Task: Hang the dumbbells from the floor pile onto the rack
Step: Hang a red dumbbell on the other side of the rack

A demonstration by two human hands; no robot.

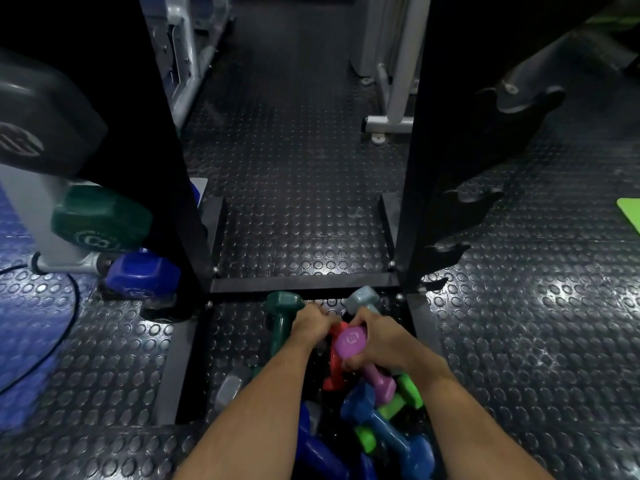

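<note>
Both hands down in the floor pile of vinyl-coated hex-end dumbbells, at the foot of the black steel rack. Right hand curls round the glossy purple dumbbell, white number stamp on its end face unreadable. Left hand grips the orange-red dumbbell beside the dark green dumbbell. Floor is black coin-stud rubber.

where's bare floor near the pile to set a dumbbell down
Bare floor lies inside the rack base, between its two uprights, and more right of the right upright. It is crowded at the pile, where the left hand and right hand reach among the purple dumbbell and others.
</note>
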